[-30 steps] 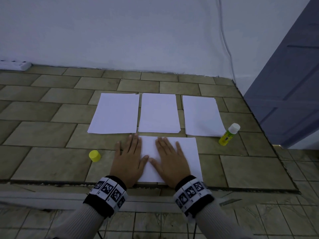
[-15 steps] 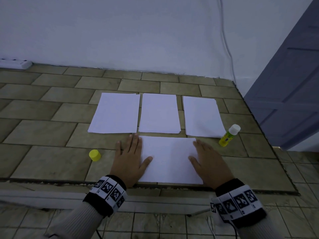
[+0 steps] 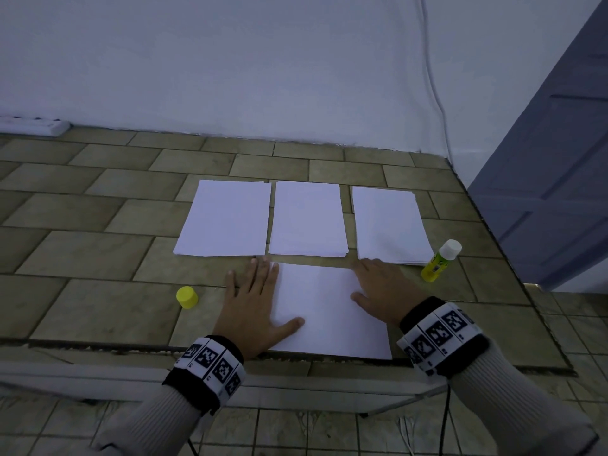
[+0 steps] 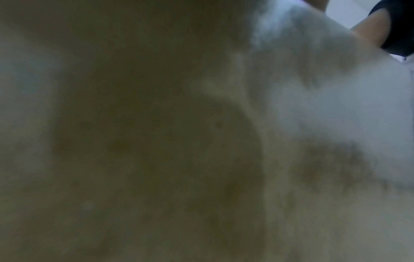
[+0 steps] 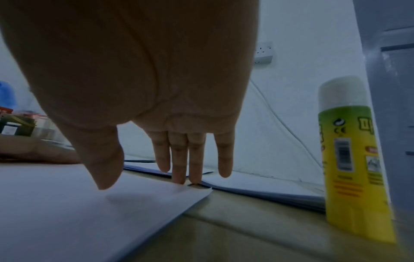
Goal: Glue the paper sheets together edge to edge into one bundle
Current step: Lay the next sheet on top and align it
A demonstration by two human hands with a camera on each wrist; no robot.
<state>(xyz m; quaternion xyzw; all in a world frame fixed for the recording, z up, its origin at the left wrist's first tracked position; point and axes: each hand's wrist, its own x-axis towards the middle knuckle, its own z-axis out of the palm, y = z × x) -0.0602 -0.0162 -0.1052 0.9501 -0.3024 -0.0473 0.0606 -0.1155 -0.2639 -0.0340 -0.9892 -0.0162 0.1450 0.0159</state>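
Both hands lie flat with straight fingers, holding nothing, left hand (image 3: 253, 307) on the sheet's (image 3: 329, 311) nine o'clock edge, right hand (image 3: 383, 291) at its two o'clock corner.

Count: 3 paper stacks (image 3: 227, 218) (image 3: 307, 219) (image 3: 390, 225), 1 paper sheet (image 3: 329, 311), 1 glue stick (image 3: 439, 261), 1 yellow cap (image 3: 187, 297), 2 hands (image 3: 253, 307) (image 3: 383, 287), 1 power strip (image 3: 33, 126).

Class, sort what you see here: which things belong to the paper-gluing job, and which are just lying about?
Belong to the job:
- near sheet, under both hands (left hand, right hand)
- three paper stacks: left, middle, right
- glue stick, standing uncapped
- yellow cap

Just lying about:
- power strip
- white cable
- wall socket
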